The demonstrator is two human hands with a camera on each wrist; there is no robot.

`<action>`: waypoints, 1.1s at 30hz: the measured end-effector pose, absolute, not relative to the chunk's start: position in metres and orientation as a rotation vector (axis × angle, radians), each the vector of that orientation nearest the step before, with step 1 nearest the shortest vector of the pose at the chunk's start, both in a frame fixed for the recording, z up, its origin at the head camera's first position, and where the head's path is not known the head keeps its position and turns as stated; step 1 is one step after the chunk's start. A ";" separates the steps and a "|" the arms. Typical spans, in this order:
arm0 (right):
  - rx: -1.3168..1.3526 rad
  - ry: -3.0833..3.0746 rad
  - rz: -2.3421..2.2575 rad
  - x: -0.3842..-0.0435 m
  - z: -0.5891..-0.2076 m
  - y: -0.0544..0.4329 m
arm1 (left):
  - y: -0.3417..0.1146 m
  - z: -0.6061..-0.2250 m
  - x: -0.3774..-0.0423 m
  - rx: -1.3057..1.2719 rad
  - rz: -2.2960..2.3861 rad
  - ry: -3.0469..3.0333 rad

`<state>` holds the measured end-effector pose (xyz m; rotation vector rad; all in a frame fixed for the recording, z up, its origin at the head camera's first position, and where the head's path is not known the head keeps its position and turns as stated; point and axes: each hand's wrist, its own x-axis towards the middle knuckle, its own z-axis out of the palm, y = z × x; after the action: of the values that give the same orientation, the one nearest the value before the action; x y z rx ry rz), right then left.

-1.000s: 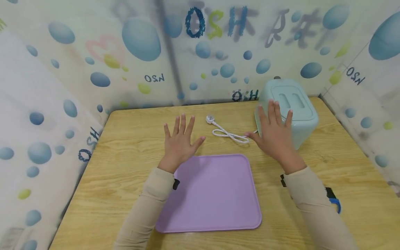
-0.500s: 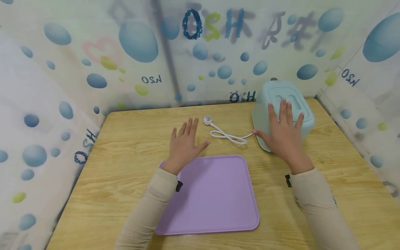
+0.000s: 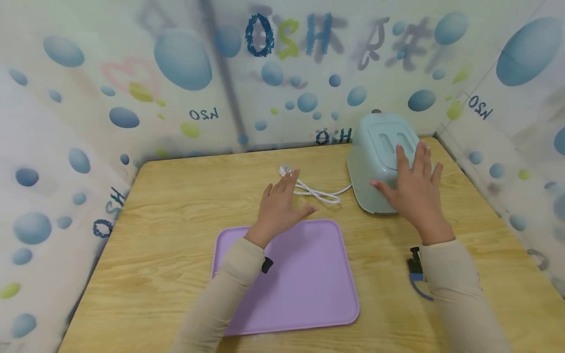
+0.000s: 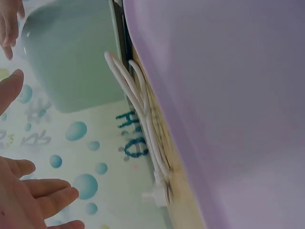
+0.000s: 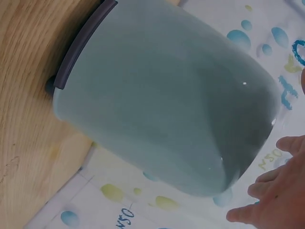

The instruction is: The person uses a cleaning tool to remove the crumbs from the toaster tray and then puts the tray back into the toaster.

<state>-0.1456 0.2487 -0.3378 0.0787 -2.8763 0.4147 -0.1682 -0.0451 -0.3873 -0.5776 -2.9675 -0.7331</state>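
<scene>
Left hand (image 3: 278,212), right hand (image 3: 417,198) — fingers spread, both holding nothing | pale-blue appliance (image 3: 372,159) — probably stiff, weighty, slick; best gripped two-handed by opposite sides

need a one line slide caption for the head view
Left hand near a purple tray, right hand near a pale blue appliance, white cord looped on the wooden table.

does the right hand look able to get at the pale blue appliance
Probably yes: the right hand is empty, its fingers spread near the pale blue appliance, and nothing shows between them in the head or right wrist view.
</scene>
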 end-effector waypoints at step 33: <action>-0.089 -2.848 0.818 -0.151 -0.363 0.279 | 0.033 -0.408 -0.177 -0.777 -1.308 -3.020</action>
<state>-0.1512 0.2788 -0.3625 -0.0895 -2.8479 0.8175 -0.1769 0.0331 -0.4079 -0.7775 -3.0198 -1.3084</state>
